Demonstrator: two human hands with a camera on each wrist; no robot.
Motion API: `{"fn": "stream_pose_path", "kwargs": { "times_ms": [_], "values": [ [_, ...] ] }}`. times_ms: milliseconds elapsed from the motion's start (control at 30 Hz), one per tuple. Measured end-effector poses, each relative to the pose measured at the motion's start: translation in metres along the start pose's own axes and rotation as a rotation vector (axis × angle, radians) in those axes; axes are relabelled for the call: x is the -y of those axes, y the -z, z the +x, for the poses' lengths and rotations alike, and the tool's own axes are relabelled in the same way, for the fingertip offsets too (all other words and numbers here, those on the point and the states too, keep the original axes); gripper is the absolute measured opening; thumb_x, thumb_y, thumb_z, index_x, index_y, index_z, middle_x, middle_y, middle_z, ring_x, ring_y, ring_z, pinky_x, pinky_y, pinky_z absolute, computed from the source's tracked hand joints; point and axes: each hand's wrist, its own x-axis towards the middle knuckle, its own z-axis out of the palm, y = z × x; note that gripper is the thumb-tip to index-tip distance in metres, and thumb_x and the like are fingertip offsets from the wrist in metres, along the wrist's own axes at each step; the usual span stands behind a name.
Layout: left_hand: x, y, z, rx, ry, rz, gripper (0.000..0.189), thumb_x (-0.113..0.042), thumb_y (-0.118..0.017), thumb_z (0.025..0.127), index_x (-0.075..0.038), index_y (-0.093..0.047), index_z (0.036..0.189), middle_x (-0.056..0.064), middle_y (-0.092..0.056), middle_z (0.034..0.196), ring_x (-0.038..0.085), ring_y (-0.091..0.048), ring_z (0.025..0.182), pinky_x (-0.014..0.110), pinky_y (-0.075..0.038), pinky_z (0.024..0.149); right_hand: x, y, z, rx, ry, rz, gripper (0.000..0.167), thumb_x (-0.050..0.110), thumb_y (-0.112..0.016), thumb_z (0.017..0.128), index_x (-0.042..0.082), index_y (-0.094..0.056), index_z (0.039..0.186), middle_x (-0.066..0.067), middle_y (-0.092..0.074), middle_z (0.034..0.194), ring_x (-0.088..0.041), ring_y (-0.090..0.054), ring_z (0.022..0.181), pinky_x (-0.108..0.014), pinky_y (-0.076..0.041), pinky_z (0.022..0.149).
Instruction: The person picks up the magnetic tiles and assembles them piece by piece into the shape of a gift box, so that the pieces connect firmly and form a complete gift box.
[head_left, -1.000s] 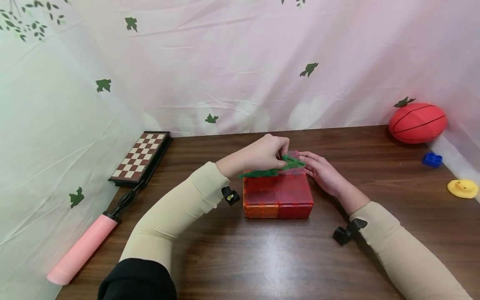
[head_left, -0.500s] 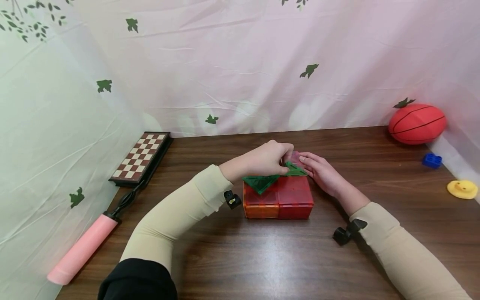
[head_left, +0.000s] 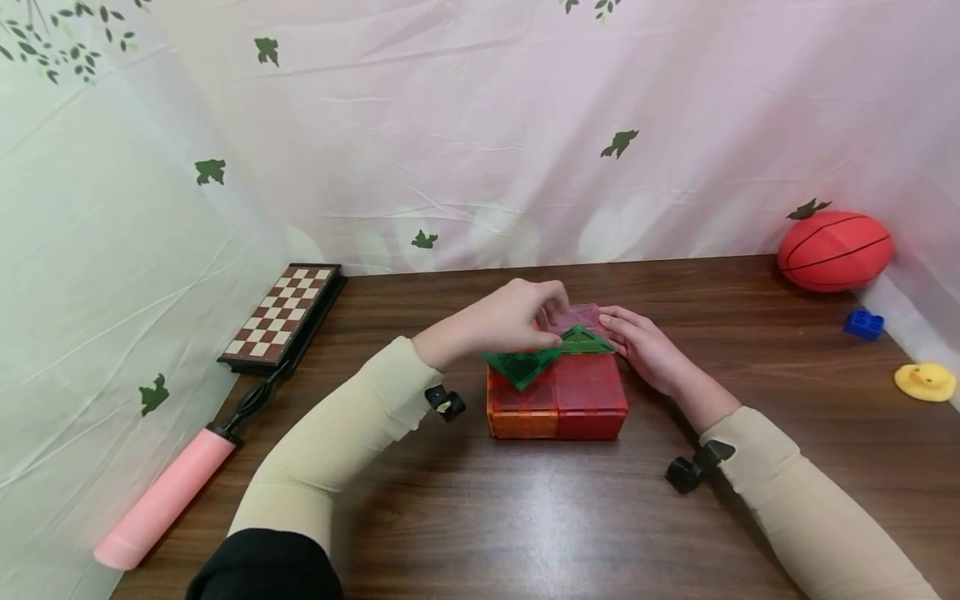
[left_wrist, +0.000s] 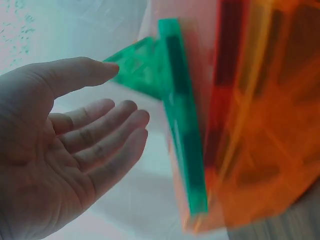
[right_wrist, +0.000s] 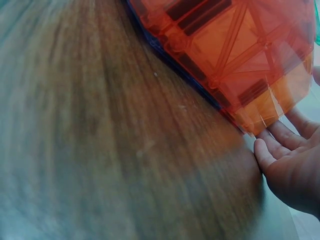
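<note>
A box of translucent red and orange magnetic tiles [head_left: 555, 400] stands on the table. Two green triangular tiles lie at its top: the left triangle [head_left: 522, 367] points its tip toward the front, and the right triangle [head_left: 583, 340] points away. Behind them shows a pink tile [head_left: 579, 317]. My left hand [head_left: 506, 318] hovers over the box, fingers loose and spread from the thumb; in the left wrist view its thumb tip [left_wrist: 111, 70] overlaps a green tile, and contact is unclear. My right hand [head_left: 647, 346] rests its extended fingers against the box's right side.
A checkered board [head_left: 281, 312] and a pink hand pump [head_left: 168, 500] lie at the left. On the right are a red ball [head_left: 835, 250], a blue brick [head_left: 864, 323] and a yellow rubber duck [head_left: 925, 382]. A fabric backdrop [head_left: 465, 125] borders the table.
My left hand has lowered the green triangular tiles onto the box, let them go and drawn left. The left triangle's tip came down toward the front. My right hand stays at the box's side.
</note>
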Motion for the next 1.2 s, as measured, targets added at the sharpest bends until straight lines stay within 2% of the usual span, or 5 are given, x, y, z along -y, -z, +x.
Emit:
{"fn": "stream_pose_path", "kwargs": {
  "times_ms": [167, 300, 400, 600, 1200],
  "values": [
    [0.009, 0.002, -0.036, -0.065, 0.036, 0.036, 0.039, -0.025, -0.084, 0.087, -0.004, -0.062, 0.111, 0.005, -0.068, 0.102, 0.016, -0.064, 0.095, 0.027, -0.051, 0.083, 0.000, -0.001, -0.001, -0.001, 0.003, -0.002, 0.045, 0.029, -0.050, 0.109, -0.002, -0.043, 0.141, 0.002, -0.066, 0.119, -0.008, -0.063, 0.109, -0.020, -0.049, 0.095],
    [0.013, -0.009, -0.061, -0.085, 0.031, 0.061, 0.041, -0.032, -0.089, 0.081, -0.008, -0.065, 0.104, 0.001, -0.066, 0.098, 0.015, -0.060, 0.093, 0.028, -0.050, 0.082, 0.000, 0.000, -0.002, 0.000, 0.010, 0.004, 0.044, 0.029, -0.050, 0.109, -0.002, -0.044, 0.140, 0.002, -0.067, 0.120, -0.008, -0.063, 0.109, -0.020, -0.049, 0.095],
    [0.015, -0.020, -0.070, -0.121, 0.001, 0.084, 0.042, -0.034, -0.090, 0.080, -0.010, -0.067, 0.105, -0.002, -0.064, 0.100, 0.014, -0.056, 0.092, 0.027, -0.049, 0.081, 0.000, 0.001, -0.001, -0.001, 0.019, 0.016, 0.041, 0.028, -0.050, 0.109, -0.001, -0.047, 0.138, 0.002, -0.067, 0.119, -0.008, -0.064, 0.110, -0.021, -0.049, 0.095],
    [0.016, -0.032, -0.071, -0.181, -0.022, 0.096, 0.038, -0.031, -0.088, 0.082, -0.011, -0.072, 0.110, -0.002, -0.063, 0.104, 0.013, -0.052, 0.094, 0.026, -0.047, 0.080, 0.000, 0.001, -0.003, -0.001, 0.011, 0.003, 0.043, 0.029, -0.050, 0.109, -0.001, -0.045, 0.139, 0.002, -0.067, 0.120, -0.008, -0.063, 0.110, -0.020, -0.049, 0.095],
    [0.017, -0.034, -0.071, -0.185, -0.007, 0.122, 0.033, -0.029, -0.080, 0.085, -0.011, -0.070, 0.110, -0.002, -0.062, 0.104, 0.014, -0.050, 0.093, 0.027, -0.045, 0.077, -0.001, -0.001, 0.001, 0.004, 0.011, -0.001, 0.041, 0.029, -0.050, 0.109, 0.000, -0.046, 0.138, 0.001, -0.067, 0.120, -0.009, -0.063, 0.110, -0.020, -0.049, 0.096]
  ]
}}
